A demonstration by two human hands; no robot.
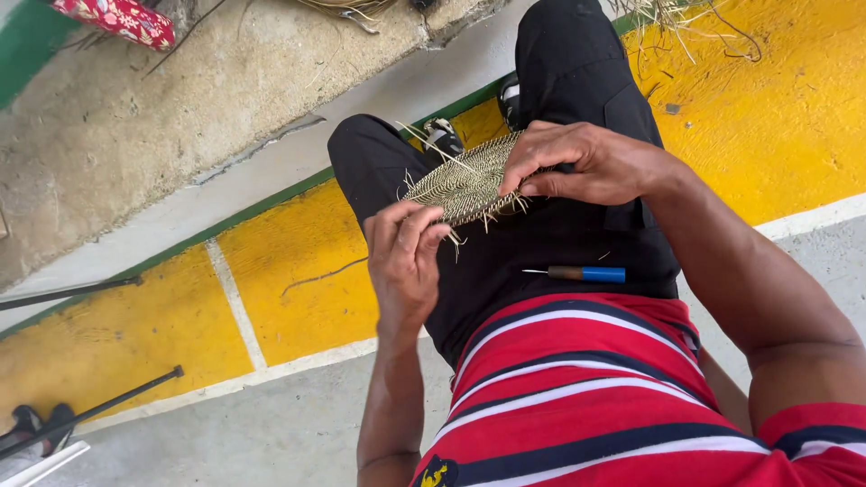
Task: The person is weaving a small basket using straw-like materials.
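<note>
A small woven straw disc (465, 185), oval with loose fibre ends sticking out, is held over my lap between both hands. My left hand (403, 257) pinches its near left edge with fingers curled on the rim. My right hand (586, 162) grips the far right edge, thumb underneath. A thin awl with a blue and brown handle (582, 273) rests on my black trousers just below the disc.
I sit on a yellow painted floor (298, 289) with white lines and a green border. A concrete step (180, 117) rises at the left. Loose straw (672, 18) lies at the top right. Black metal legs (90, 410) reach in from the lower left.
</note>
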